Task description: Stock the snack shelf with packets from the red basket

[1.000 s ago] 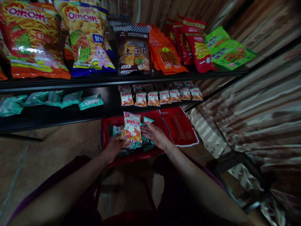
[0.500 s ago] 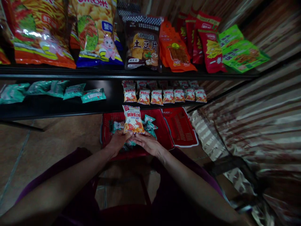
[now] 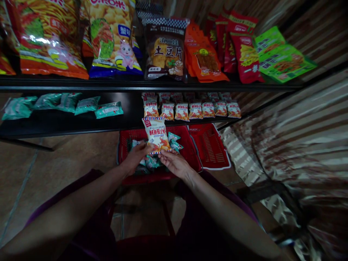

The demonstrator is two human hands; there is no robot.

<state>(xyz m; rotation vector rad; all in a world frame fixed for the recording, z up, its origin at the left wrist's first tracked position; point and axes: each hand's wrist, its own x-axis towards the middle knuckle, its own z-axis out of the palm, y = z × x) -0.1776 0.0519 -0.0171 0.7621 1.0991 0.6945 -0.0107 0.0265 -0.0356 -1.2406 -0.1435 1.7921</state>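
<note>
A small orange-and-white snack packet (image 3: 157, 135) is held upright over a red basket (image 3: 187, 145). My left hand (image 3: 135, 157) grips its lower left edge. My right hand (image 3: 174, 163) pinches its bottom right corner. Several teal packets (image 3: 175, 142) lie in the basket beneath the hands. Just beyond, on the low black shelf (image 3: 81, 125), stands a row of matching orange-and-white packets (image 3: 190, 110).
A second red basket (image 3: 210, 146) lies to the right. Teal packets (image 3: 65, 103) lie on the left of the low shelf. Large snack bags (image 3: 114, 40) fill the upper shelf. Striped fabric (image 3: 293, 137) covers the right side. Tiled floor (image 3: 54, 163) shows at left.
The packet has risen slightly and tilted toward the shelf. My right hand came from the basket's teal packets to the packet's bottom edge and now pinches it.
</note>
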